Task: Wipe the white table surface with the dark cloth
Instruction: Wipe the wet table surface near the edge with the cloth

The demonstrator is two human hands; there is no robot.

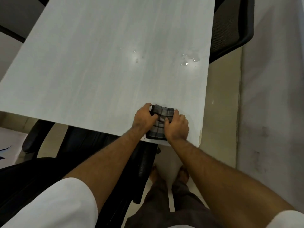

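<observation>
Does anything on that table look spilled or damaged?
Yes. Small puddles and drops of clear liquid glisten on the white table, toward its far right side, well beyond the dark cloth that both hands hold at the near edge. The table's near right corner also looks chipped or worn.

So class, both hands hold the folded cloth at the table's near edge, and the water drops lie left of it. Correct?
Not quite. In the head view the water drops lie beyond the cloth, farther up the table. Left hand and right hand do hold it.
</observation>
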